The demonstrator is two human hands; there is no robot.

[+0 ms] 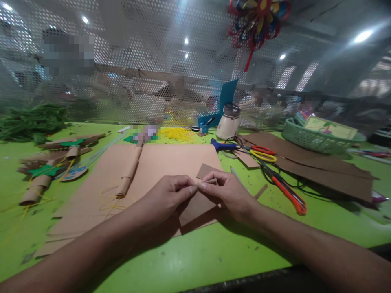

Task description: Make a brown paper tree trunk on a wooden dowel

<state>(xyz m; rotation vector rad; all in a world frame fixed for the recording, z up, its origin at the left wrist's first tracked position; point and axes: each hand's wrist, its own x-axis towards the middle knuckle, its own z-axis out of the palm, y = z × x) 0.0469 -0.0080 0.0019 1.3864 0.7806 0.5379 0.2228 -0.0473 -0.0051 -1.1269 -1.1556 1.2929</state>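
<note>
My left hand [175, 197] and my right hand [230, 191] meet fingertip to fingertip over the front of the table, both closed in a pinch. Between them is a small narrow strip of brown paper [211, 182], partly hidden by the fingers. Below the hands lies a brown paper piece [198, 209], with one corner sticking out behind the right fingers. It rests on large light-brown paper sheets [171, 158]. A rolled paper tube [130, 173] with yellow string at its near end lies on the sheets, left of my hands.
To the right are a utility knife [287, 191], scissors [263, 154], a blue glue gun [224, 145], dark brown sheets [320, 167] and a green basket [314, 136]. Paper tubes with green stars [45, 171] lie left. A perforated metal screen [137, 53] stands behind.
</note>
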